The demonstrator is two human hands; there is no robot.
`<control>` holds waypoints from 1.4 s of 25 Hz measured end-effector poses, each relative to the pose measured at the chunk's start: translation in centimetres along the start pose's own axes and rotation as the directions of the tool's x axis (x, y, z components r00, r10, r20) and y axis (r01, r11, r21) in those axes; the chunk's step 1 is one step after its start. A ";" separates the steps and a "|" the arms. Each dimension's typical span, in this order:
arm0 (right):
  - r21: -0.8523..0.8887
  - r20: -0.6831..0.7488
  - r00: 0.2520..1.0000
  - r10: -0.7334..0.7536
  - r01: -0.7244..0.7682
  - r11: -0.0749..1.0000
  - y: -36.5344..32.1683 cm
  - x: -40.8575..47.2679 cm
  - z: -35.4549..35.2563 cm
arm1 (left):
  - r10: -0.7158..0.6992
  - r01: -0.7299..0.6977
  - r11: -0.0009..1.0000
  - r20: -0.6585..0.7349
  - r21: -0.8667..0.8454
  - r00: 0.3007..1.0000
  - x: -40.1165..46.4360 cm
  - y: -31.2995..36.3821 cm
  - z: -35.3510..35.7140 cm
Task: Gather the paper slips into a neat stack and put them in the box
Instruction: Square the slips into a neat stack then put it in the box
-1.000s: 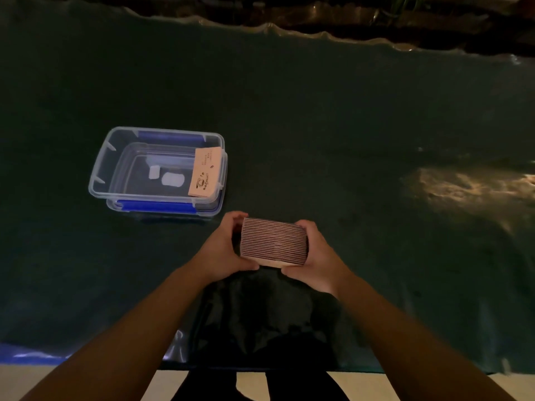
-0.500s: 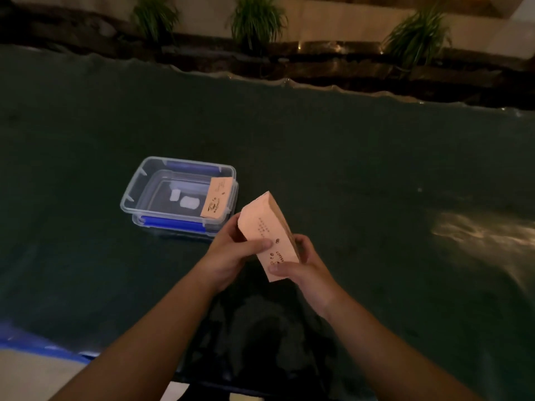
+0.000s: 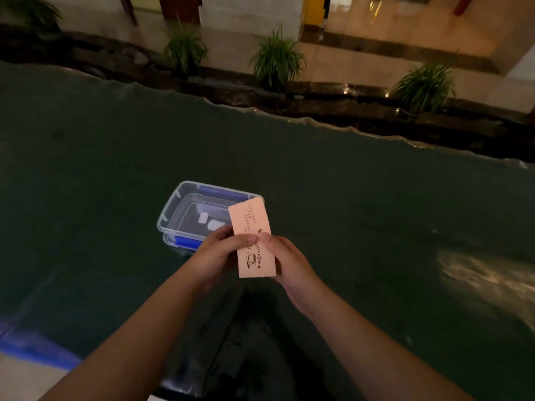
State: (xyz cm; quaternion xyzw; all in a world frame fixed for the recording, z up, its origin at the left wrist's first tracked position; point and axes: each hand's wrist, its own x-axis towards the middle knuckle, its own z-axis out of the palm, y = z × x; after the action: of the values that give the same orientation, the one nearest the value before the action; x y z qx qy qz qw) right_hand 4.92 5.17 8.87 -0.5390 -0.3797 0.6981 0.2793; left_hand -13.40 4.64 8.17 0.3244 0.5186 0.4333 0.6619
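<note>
At the frame's centre we see both hands gripping the stack of pink slips [image 3: 254, 241], its printed face with a coffee-cup drawing upward: left hand [image 3: 215, 256] thumb on top, right hand [image 3: 289, 263] fingers beneath. The clear box [image 3: 173, 211] sits just behind on the dark tabletop [image 3: 376, 227].

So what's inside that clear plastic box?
Two small pale patches show at the bottom of the box. The paper slips, held in both hands, cover its right end, so anything there is hidden.
</note>
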 end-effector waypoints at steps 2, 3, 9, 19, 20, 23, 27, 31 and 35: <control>-0.023 -0.047 0.998 -0.041 0.040 0.999 -1.7 1.7 2.4 | -0.027 0.027 0.999 0.014 0.018 1.000 0.9 1.6 -2.4; -0.041 -0.062 0.996 -0.060 0.057 0.998 -2.4 2.6 3.7 | -0.039 0.038 0.999 0.022 0.014 0.999 1.4 2.3 -3.7; -0.105 -0.160 0.985 -0.069 0.052 0.993 -5.2 8.3 9.2 | -0.104 0.103 0.994 0.081 0.018 0.991 6.5 5.7 -10.6; -0.305 -0.292 0.956 0.030 -0.122 0.945 -3.3 16.0 11.5 | -0.350 0.343 0.934 0.064 0.098 0.934 14.5 3.9 -13.4; -0.354 -0.309 0.951 0.004 -0.119 0.928 -2.8 16.4 11.4 | -0.374 0.368 0.924 0.052 0.106 0.926 14.8 3.5 -13.3; -0.460 -0.368 0.929 -0.028 -0.156 0.874 -1.3 17.9 11.3 | -0.427 0.419 0.897 0.034 0.140 0.903 15.5 2.5 -12.9; -0.539 -0.416 0.908 -0.051 -0.200 0.818 -0.2 19.6 11.0 | -0.451 0.448 0.878 -0.024 0.168 0.892 16.2 2.2 -12.3; -0.561 -0.460 0.886 -0.063 -0.235 0.794 0.1 20.7 10.8 | -0.440 0.447 0.871 -0.083 0.202 0.894 16.6 2.3 -11.5; -0.540 -0.457 0.888 -0.047 -0.235 0.808 0.3 20.8 10.8 | -0.412 0.459 0.844 -0.214 0.278 0.886 17.0 2.4 -10.7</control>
State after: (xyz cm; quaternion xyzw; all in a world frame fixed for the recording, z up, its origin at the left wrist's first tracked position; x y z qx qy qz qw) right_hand -10.93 19.18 -1.16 -0.7629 -0.4715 0.4179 0.1450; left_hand -22.82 20.86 0.74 0.2686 0.6890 0.2036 0.6416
